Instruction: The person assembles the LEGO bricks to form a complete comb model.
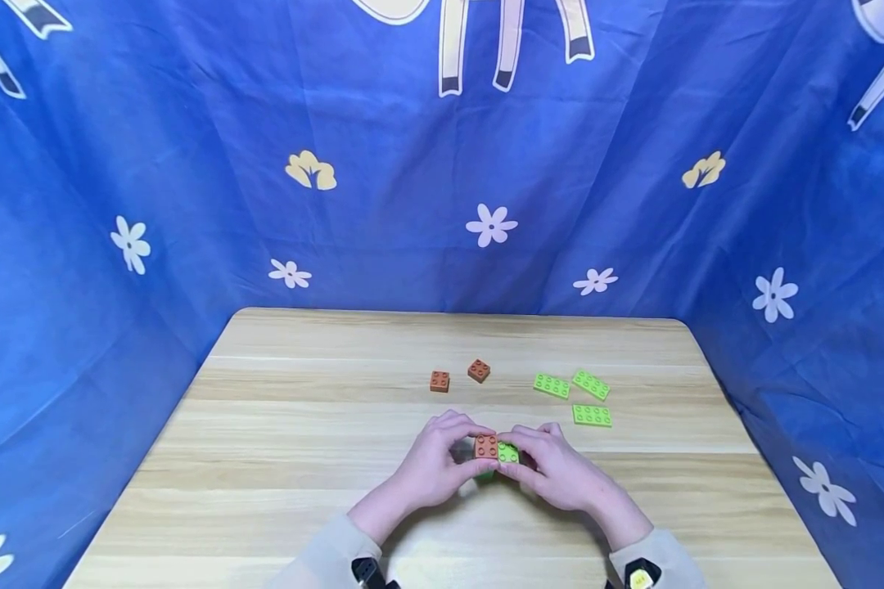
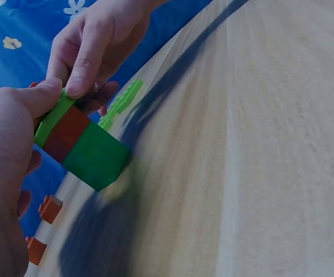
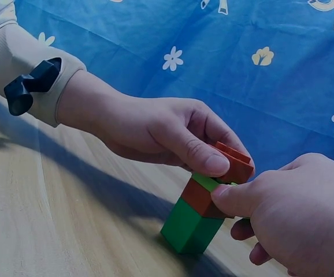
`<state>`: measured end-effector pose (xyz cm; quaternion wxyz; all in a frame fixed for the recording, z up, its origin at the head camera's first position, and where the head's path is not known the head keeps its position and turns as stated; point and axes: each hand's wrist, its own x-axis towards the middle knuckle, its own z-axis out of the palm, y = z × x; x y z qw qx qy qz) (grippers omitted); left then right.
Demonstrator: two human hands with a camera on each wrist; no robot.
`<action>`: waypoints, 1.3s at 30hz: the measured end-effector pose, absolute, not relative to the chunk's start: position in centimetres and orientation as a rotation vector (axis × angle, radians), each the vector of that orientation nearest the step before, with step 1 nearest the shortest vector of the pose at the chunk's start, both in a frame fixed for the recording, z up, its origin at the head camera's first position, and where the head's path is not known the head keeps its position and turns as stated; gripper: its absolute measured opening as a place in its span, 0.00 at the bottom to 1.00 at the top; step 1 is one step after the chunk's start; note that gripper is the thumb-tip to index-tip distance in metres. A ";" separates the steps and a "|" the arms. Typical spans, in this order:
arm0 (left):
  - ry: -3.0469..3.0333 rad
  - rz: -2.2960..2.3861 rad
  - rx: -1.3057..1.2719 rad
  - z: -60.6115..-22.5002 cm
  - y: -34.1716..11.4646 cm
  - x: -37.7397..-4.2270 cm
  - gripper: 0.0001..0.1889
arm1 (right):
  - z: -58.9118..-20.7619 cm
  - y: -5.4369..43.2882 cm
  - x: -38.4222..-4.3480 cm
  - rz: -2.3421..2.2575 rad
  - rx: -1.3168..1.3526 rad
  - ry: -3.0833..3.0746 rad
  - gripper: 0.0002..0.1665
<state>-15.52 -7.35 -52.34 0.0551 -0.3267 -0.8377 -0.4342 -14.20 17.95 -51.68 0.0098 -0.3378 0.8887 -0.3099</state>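
Observation:
A small block stack stands on the table between both hands. Its base is a dark green block [image 3: 191, 228], with a reddish-brown brick [image 2: 67, 134] on it and a flat light green brick [image 1: 508, 452] above that. My left hand [image 1: 436, 460] pinches another reddish-brown brick [image 1: 486, 447] between thumb and fingers, on top of the light green one at its left part. From the other side, my right hand [image 1: 560, 468] pinches the right part of the light green brick. In the right wrist view, fingers of both hands hide part of where the upper bricks meet.
Two reddish-brown bricks, one on the left [image 1: 439, 381] and one on the right [image 1: 479, 370], lie beyond the hands. Three flat light green bricks [image 1: 592, 415] lie to the right. A blue patterned cloth [image 1: 412, 262] surrounds the wooden table [image 1: 280, 458] at the back and sides.

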 end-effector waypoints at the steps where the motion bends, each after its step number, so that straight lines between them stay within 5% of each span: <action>1: -2.547 -1.316 -0.986 -52.3 -7.4 -15.5 0.23 | -51.7 17.9 -14.2 -0.968 -1.054 2.775 0.25; 39: -2.555 -1.489 -0.929 -53.3 -7.3 -15.6 0.26 | -51.7 17.9 -14.1 -0.984 -1.024 2.757 0.27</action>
